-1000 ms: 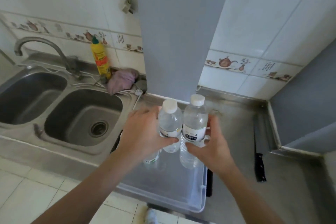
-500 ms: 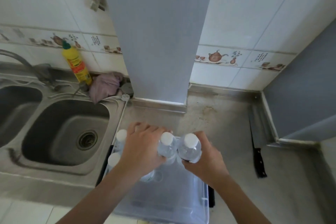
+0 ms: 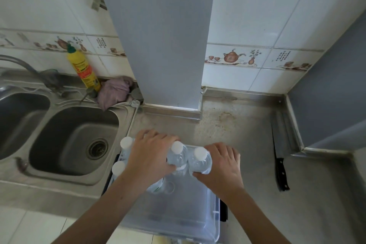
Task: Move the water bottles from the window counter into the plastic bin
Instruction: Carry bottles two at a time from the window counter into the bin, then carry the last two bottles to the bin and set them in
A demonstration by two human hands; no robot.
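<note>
Both bottles have come down since a second ago — then they were held high in front of the grey pillar, now they sit low inside the clear, rectangular plastic bin [image 3: 214, 222], at its far end. The left hand [image 3: 150, 156] curls round one clear plastic water bottle with a white screw cap [image 3: 178, 157]; the right hand [image 3: 221, 166] grips its twin [image 3: 201, 161] just beside it, the two bottles touching. Neither hand has let go, so by my reading the placing is almost done and only the release remains.

Two more white-capped bottles [image 3: 126, 142] already stand in the bin's left side — the load is growing.

The bin is translucent and smooth-walled, its floor showing through. The bottles are thin, ribbed and see-through, likely to dent under a hard squeeze. The steel desk [image 3: 247, 130] is dull and stained. To the left lies the stamped steel sink [image 3: 75, 140]; a black-handled knife [image 3: 280, 164] lies well apart on the right.
</note>
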